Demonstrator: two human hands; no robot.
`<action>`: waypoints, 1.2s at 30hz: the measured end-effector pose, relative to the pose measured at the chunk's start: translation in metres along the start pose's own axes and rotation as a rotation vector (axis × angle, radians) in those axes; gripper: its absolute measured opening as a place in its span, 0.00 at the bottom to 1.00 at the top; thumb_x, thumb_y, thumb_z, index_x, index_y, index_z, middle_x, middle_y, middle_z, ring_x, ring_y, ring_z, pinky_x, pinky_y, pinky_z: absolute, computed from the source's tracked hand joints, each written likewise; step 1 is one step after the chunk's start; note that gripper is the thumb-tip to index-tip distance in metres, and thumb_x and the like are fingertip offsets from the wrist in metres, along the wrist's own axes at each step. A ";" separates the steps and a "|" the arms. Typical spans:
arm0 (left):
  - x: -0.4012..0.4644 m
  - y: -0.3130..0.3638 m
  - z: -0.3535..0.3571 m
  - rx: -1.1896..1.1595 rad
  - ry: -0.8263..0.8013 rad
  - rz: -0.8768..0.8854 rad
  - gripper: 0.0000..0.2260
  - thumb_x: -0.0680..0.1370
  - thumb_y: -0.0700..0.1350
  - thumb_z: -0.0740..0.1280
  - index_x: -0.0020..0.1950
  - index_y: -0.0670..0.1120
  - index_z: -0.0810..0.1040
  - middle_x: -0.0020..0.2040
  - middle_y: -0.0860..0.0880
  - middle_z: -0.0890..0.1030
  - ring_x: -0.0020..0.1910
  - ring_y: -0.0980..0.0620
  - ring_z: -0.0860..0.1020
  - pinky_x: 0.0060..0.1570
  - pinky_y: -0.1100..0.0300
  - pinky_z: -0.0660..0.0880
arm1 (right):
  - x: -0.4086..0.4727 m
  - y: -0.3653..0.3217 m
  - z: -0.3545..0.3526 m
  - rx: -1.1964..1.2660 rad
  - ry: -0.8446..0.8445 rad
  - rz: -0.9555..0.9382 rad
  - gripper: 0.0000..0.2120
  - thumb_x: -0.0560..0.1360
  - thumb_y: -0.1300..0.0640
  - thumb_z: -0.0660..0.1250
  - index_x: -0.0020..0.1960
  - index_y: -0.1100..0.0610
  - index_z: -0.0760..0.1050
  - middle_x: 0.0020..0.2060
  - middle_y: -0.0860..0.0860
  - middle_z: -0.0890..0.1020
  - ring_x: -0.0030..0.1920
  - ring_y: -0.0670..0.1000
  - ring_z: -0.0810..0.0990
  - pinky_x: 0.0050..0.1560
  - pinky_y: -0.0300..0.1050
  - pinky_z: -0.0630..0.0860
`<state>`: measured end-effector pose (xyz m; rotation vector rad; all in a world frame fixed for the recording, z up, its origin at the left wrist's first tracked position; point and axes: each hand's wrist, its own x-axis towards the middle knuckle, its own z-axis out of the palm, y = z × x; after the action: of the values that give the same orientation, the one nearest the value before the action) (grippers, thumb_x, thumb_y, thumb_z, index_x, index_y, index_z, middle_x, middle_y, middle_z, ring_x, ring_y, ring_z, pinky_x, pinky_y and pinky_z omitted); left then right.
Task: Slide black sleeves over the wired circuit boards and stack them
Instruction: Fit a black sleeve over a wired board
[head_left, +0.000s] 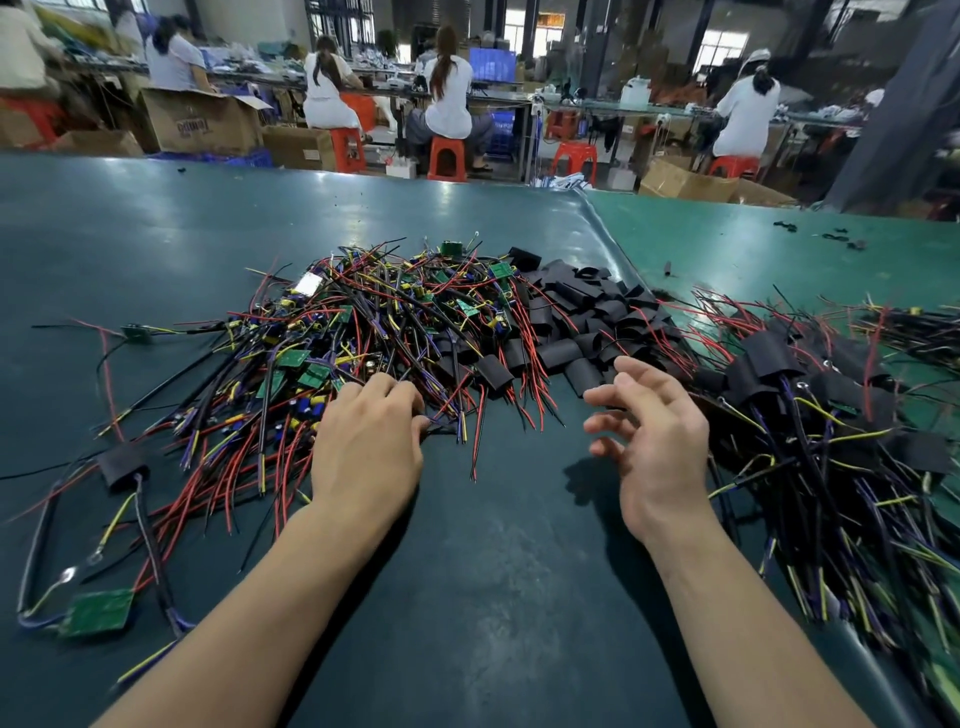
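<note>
The wires in the heap of unsleeved circuit boards (363, 332) were badly tangled, so lifting one board would likely have dragged neighbours along or snagged a lead. The left hand (366, 447) rested at that heap's near edge, fingers curled into the wires; whether it pinched one could not be told. The right hand (654, 441) hovered with fingers apart, holding nothing, just short of the pile of black sleeves (582, 322). Sleeved boards (810, 415) lay stacked to its right on the green table (493, 571).
</note>
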<state>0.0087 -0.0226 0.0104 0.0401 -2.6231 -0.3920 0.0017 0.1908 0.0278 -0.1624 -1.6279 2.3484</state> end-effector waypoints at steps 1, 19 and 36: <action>0.000 0.001 -0.002 -0.087 0.044 0.012 0.07 0.79 0.46 0.67 0.53 0.44 0.80 0.52 0.47 0.79 0.51 0.44 0.74 0.52 0.52 0.69 | 0.000 0.001 0.000 -0.018 -0.014 -0.001 0.06 0.80 0.63 0.63 0.53 0.56 0.77 0.33 0.51 0.83 0.27 0.48 0.77 0.24 0.39 0.70; -0.028 0.049 -0.005 -0.565 0.208 0.774 0.06 0.77 0.41 0.70 0.52 0.41 0.84 0.54 0.46 0.82 0.52 0.46 0.79 0.53 0.51 0.75 | -0.001 0.020 0.011 -0.075 -0.152 -0.083 0.09 0.74 0.49 0.70 0.44 0.55 0.81 0.36 0.51 0.84 0.36 0.49 0.82 0.36 0.41 0.79; -0.016 0.023 0.007 -0.138 -0.015 0.197 0.07 0.77 0.47 0.70 0.45 0.46 0.86 0.51 0.51 0.83 0.54 0.45 0.78 0.51 0.50 0.73 | 0.006 -0.002 -0.007 0.022 -0.002 -0.144 0.05 0.71 0.64 0.73 0.43 0.57 0.78 0.33 0.48 0.80 0.33 0.46 0.77 0.38 0.37 0.74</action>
<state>0.0205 0.0025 0.0041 -0.2652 -2.5781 -0.5033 -0.0017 0.1992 0.0275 -0.0371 -1.5590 2.2578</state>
